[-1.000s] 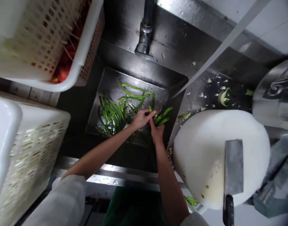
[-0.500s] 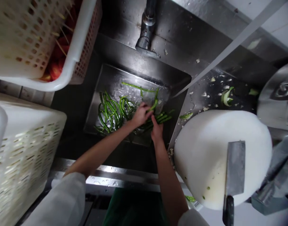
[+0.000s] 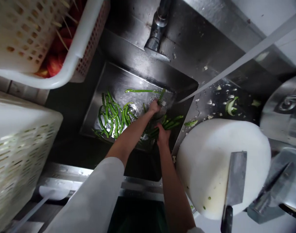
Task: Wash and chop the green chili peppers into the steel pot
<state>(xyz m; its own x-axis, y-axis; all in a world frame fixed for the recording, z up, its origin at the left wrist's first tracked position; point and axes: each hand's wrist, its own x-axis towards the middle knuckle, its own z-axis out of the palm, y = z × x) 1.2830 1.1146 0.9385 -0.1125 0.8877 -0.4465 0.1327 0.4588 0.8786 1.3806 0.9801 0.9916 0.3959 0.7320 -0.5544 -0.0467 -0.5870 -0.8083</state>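
Several green beans (image 3: 172, 123) in right hand (image 3: 163, 134), ends protruding.

Has beans (image 3: 117, 124) in the sink (image 3: 143, 165) left of the right grip (image 3: 163, 132), faucet (image 3: 154, 42) beyond, cleaver (image 3: 237, 176) on chopping block (image 3: 198, 155) rightward.

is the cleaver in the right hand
No, the cleaver lies on the white chopping board while the right hand holds green beans.

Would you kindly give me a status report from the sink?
Right hand holding bunch of green beans. Left hand at a loose bean, grip unclear. Cleaver on white board, apart from hands.
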